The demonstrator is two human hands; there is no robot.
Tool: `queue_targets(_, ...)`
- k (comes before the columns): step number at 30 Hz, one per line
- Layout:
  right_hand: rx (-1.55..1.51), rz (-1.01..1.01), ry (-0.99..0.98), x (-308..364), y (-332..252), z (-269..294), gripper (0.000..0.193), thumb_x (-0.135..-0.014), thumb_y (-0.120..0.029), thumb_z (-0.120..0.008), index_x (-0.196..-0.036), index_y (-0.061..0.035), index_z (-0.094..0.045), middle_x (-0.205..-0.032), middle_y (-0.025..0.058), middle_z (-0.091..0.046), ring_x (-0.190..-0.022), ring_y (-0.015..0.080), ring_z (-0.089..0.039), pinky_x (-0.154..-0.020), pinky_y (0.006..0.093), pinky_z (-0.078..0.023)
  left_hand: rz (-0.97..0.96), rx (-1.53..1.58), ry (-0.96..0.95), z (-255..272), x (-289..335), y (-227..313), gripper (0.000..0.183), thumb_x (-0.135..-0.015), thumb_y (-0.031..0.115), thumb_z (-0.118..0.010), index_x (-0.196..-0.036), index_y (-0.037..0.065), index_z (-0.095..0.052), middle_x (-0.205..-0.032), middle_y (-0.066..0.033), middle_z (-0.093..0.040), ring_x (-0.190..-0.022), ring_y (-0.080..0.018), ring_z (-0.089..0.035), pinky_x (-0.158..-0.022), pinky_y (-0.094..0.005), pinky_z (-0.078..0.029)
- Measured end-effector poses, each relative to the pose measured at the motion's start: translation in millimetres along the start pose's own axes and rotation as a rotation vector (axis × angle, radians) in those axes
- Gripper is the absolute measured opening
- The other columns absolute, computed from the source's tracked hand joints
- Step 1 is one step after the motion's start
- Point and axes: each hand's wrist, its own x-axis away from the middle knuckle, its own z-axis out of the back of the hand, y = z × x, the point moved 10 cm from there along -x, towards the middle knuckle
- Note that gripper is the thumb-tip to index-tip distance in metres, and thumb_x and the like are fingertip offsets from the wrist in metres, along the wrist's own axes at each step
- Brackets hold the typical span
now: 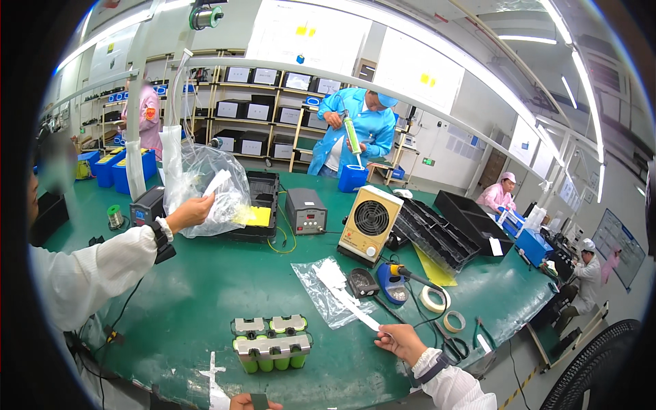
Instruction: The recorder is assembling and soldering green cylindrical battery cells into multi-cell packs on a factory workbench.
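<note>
My right hand (403,343) pinches the end of a white strip (359,313). That strip runs back to a stack of white strips (331,275) on a clear plastic bag (307,290). At the lower edge my left hand (246,402), partly cut off, holds a small dark green flat piece (260,402). Just beyond it stands a battery pack (272,345) of green cylindrical cells with black holders and metal strips on top. From the left, a co-worker's hand (191,212) holds a white strip (219,183) at a large clear plastic bag (236,167).
Right of the bag lie a soldering iron stand (393,283), tape rolls (434,298), scissors (454,345) and pliers (484,331). A beige fan unit (371,222) and soldering station (305,210) stand behind. Across the green table (171,307), a person in blue works a caulking gun (351,133) over a blue box (352,179).
</note>
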Motion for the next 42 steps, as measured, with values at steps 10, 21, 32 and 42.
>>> queue_targets(10, 0.072, -0.013, -0.024, -30.2, -7.3, -17.9, 0.019, -0.090, -0.006, -0.065, -0.099, 0.0099, -0.059, -0.080, 0.0109, -0.062, -0.063, 0.0172, -0.061, -0.069, 0.0376, -0.062, -0.024, 0.218, -0.044, 1.8, 4.7, -7.1, 0.035, -0.093, -0.001, -0.061, -0.124, -0.002, -0.044, -0.097, -0.0142, -0.068, -0.070, -0.0153, -0.064, -0.065, -0.0291, -0.053)
queue_targets(21, 0.366, -0.101, -0.279, -14.9, -24.4, -8.4, 0.050, -0.099, -0.032, -0.057, -0.128, 0.0062, -0.047, -0.109, 0.0171, -0.064, -0.093, 0.0231, -0.066, -0.074, 0.0364, -0.057, 0.023, -0.169, 0.076, 11.7, -29.3, -21.0, 0.036, -0.091, -0.003, -0.061, -0.123, -0.003, -0.046, -0.093, -0.0130, -0.069, -0.067, -0.0134, -0.063, -0.064, -0.0275, -0.052)
queue_targets(32, 0.481, 0.130, -0.236, -46.1, -23.5, -14.7, 0.031, -0.088, -0.007, -0.070, -0.114, 0.0065, -0.061, -0.094, 0.0080, -0.067, -0.078, 0.0136, -0.065, -0.063, 0.0229, -0.051, 0.065, -0.198, 0.028, 2.1, -32.0, -30.4, 0.036, -0.091, -0.001, -0.064, -0.122, -0.002, -0.046, -0.092, -0.0123, -0.069, -0.068, -0.0125, -0.063, -0.063, -0.0272, -0.052)
queue_targets(42, -0.118, 0.274, -0.169, -48.4, -25.5, -24.9, 0.035, -0.090, -0.016, -0.072, -0.106, 0.0037, -0.047, -0.098, 0.0133, -0.061, -0.083, 0.0214, -0.066, -0.063, 0.0325, -0.057, 0.042, -0.173, 0.072, 7.8, -21.4, -33.3, 0.037, -0.090, -0.002, -0.064, -0.123, -0.001, -0.047, -0.092, -0.0127, -0.069, -0.068, -0.0124, -0.063, -0.062, -0.0272, -0.052)
